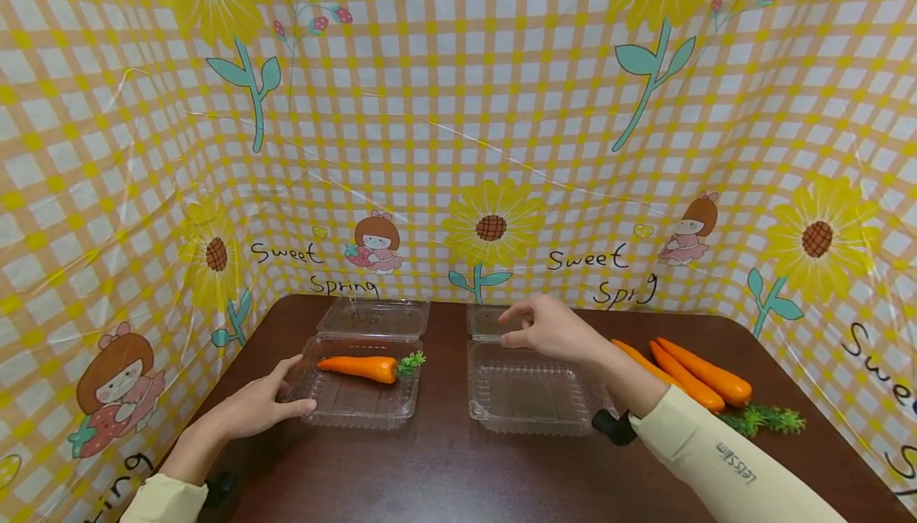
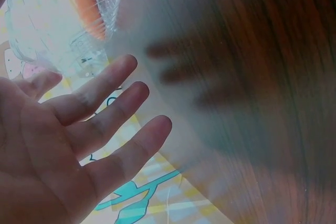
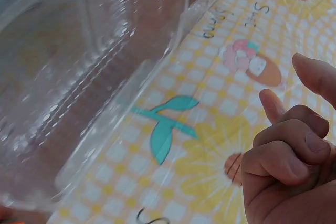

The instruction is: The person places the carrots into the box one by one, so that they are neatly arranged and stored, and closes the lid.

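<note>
At the left clear plastic box (image 1: 358, 415), my left hand (image 1: 251, 407) lies along the left side, thumb by the front corner. In the left wrist view its fingers (image 2: 123, 106) are spread and hold nothing. An orange carrot (image 1: 358, 368) with a green top lies inside that box, whose lid leans back. Above the back of the right clear plastic box (image 1: 530, 419), which has no carrot in it, hovers my right hand (image 1: 555, 330). Its thumb and index finger stand apart while the other fingers (image 3: 286, 140) are loosely curled, with nothing between them.
Several carrots (image 1: 705, 376) with green tops lie in a pile on the right of the dark wooden table (image 1: 444, 467). Behind and beside the table hangs a checked cloth (image 1: 458, 125) printed with sunflowers. The lids of both boxes stand toward it.
</note>
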Tool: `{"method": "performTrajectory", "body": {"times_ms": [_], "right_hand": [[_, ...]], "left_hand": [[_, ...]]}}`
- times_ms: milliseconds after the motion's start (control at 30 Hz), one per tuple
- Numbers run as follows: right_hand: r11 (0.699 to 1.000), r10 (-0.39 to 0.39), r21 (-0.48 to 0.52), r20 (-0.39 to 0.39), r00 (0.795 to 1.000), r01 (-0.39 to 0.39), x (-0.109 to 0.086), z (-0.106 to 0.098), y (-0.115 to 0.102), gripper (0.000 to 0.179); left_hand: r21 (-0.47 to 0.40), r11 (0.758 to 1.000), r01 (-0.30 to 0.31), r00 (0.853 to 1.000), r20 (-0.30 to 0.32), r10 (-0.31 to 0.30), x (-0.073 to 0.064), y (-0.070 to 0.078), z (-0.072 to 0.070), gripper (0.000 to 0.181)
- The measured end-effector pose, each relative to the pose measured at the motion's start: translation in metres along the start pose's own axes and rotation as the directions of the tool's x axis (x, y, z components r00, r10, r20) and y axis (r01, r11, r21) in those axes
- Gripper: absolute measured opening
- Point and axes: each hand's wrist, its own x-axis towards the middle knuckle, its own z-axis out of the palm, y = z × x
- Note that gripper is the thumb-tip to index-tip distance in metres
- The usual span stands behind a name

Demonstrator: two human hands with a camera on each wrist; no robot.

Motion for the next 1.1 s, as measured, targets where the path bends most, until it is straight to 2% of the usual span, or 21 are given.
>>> {"method": "performTrajectory", "body": {"times_ms": [200, 433, 633, 867, 1100], "right_hand": [[0.999, 0.046, 0.006, -0.029, 0.999, -0.046, -0.022, -0.017, 0.021, 0.038], [0.993, 0.114, 0.051, -0.057, 0.992, -0.111, -0.046, -0.031, 0.043, 0.046], [0.986, 0.164, 0.047, -0.096, 0.982, -0.160, -0.063, -0.039, 0.061, 0.051], [0.979, 0.199, -0.005, -0.165, 0.966, -0.202, -0.087, -0.047, 0.090, 0.054], [0.955, 0.290, 0.124, -0.183, 0.939, -0.270, -0.101, -0.048, 0.121, 0.068]], "left_hand": [[-0.015, 1.000, 0.016, 1.000, 0.003, -0.016, -0.001, 0.000, 0.002, 0.095], [-0.001, 1.000, 0.005, 1.000, -0.006, -0.005, -0.001, -0.001, 0.002, 0.094], [-0.010, 1.000, -0.001, 1.000, 0.013, 0.001, -0.001, -0.001, 0.000, 0.095], [-0.002, 1.000, -0.017, 1.000, 0.014, 0.017, -0.001, 0.000, -0.001, 0.095], [0.009, 1.000, -0.013, 1.000, 0.011, 0.013, 0.000, -0.004, 0.001, 0.095]]}}
